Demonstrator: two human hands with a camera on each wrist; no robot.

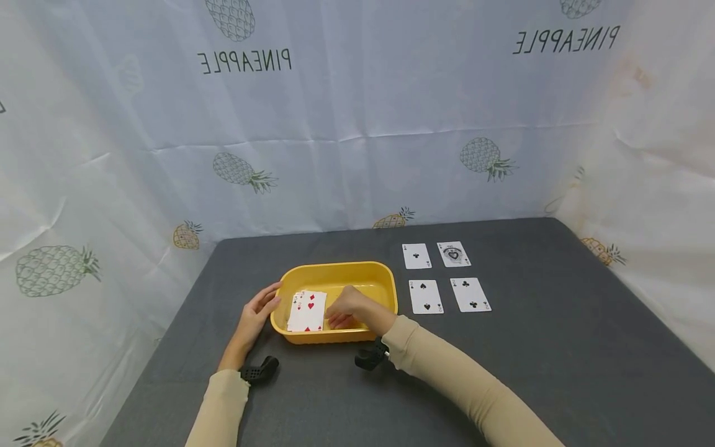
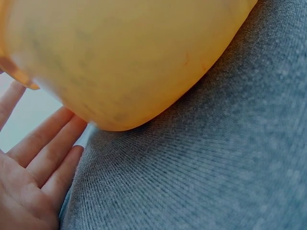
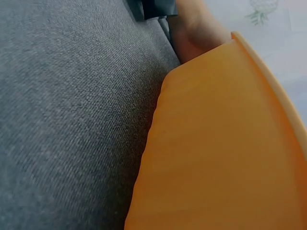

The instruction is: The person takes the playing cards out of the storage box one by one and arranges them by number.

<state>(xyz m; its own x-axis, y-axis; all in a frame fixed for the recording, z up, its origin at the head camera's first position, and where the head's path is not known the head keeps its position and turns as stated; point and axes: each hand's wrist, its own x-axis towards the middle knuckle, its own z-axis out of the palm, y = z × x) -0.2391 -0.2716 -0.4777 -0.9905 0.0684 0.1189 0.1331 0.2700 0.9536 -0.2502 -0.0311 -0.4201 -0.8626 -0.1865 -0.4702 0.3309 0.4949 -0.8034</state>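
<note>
At the frame's centre, your left hand point(image 1: 255, 315), fingers spread against a yellow tub point(image 1: 329, 337), your right hand point(image 1: 352, 303) inside beside cards point(image 1: 306, 315), whether its fingers pinch anything hard to tell

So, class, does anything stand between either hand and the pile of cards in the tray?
Nothing visible blocks the right hand: it is inside the tray, just beside the pile of cards. For the left hand, the tray's left wall stands in between.

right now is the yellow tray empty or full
Neither: in the head view, playing cards lie in the left end of the yellow tray, with bare floor showing beyond them.
</note>
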